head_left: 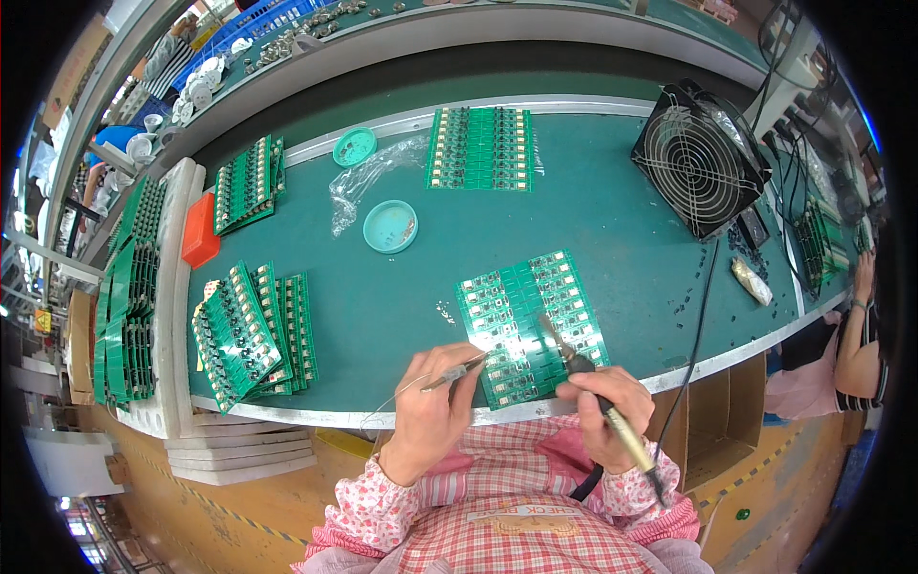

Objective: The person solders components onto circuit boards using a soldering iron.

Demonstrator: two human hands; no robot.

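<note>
The worktop (602,225) is spread under everything in reach, and the green circuit panel (521,335) is laid flat near its front edge. Well to the left of the panel, a long white foam block (179,297) is set beside a row of green boards. To the panel's right and farther back, a black fan (699,158) with a round wire guard is stood. To the panel's left, a fanned pile of boards (251,335) is stacked; straight beyond the panel, another sheet of boards (478,148) is laid on clear film (378,177). The panel itself is flanked by both hands. By the right hand (617,411), at the panel's near right corner, a soldering iron (622,430) is gripped, its tip held over the panel's middle — whether contact is made cannot be told. By the left hand (426,407), just off the panel's near left side, a slim grey tool (449,375) is pinched, its point brought to the panel's left part. A red bin (200,231) and two teal dishes (391,227) are placed beyond the panel to the left. Smallest of all, pale bits (445,314) are scattered just left of the panel.
</note>
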